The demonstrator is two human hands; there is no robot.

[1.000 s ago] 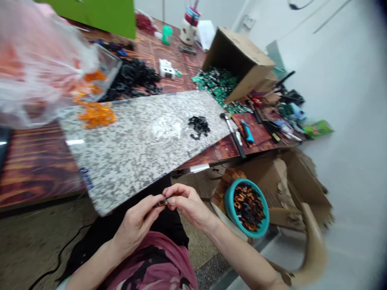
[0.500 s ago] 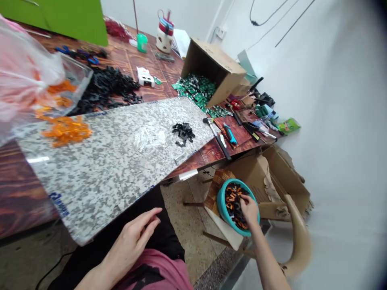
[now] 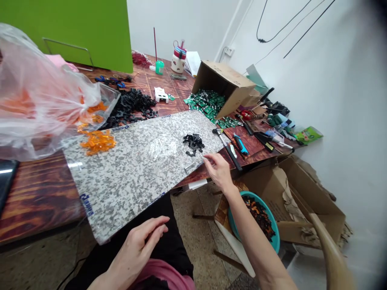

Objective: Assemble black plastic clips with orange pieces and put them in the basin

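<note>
My right hand [image 3: 218, 171] is over the near right edge of the speckled board [image 3: 127, 189], its fingers loosely bent and apart, with nothing visible in them. Just beyond its fingertips lies a small pile of black plastic pieces [image 3: 194, 143]. A heap of thin clear-white pins [image 3: 163, 147] sits left of that pile, and translucent orange pieces [image 3: 98, 141] lie at the board's far left. Above my lap, my left hand [image 3: 140, 241] hangs empty with fingers stretched out. Under my right forearm, a turquoise bowl [image 3: 276, 237] of mixed orange and black pieces rests on a stool.
A ratchet-like tool [image 3: 226, 149] and a blue-handled cutter [image 3: 241, 145] lie right of the board. Behind are a cardboard box [image 3: 238, 80] spilling green circuit boards, a black parts heap [image 3: 133, 104] and a plastic bag [image 3: 45, 104]. Torn cartons [image 3: 305, 209] stand at right.
My right hand has left the bowl and moved up and left to the board's edge beside the black pieces. My left hand stays over my lap. The view has shifted left.
</note>
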